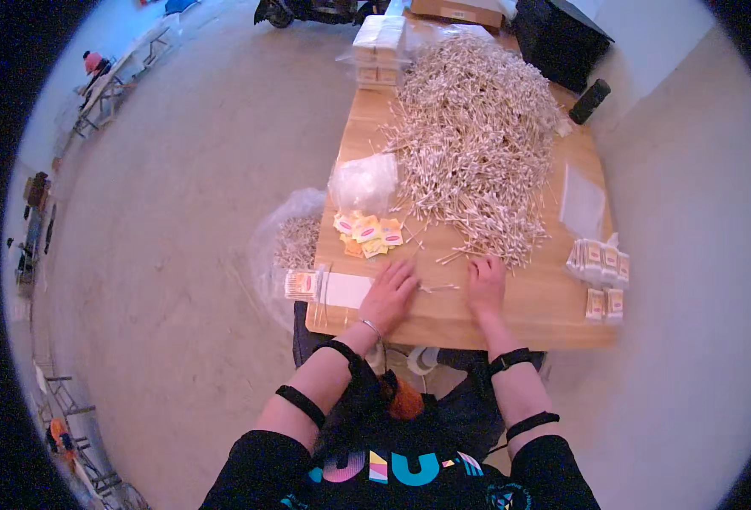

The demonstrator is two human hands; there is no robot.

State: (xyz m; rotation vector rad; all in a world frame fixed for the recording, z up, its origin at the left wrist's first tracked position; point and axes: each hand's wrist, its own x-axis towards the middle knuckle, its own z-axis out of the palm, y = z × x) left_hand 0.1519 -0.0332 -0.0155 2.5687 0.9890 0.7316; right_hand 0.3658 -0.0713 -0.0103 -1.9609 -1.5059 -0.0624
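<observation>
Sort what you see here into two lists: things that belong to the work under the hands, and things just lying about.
In use:
left hand
right hand
heap of cotton swabs
loose swabs between the hands
small yellow labels
filled packets
clear bags
wooden table

Lying about:
black cylinder
black case
cardboard box

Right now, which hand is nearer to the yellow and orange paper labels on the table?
Left. The left hand lies flat just below the yellow and orange paper labels. The right hand rests farther to their right, at the edge of the stick pile.
</observation>
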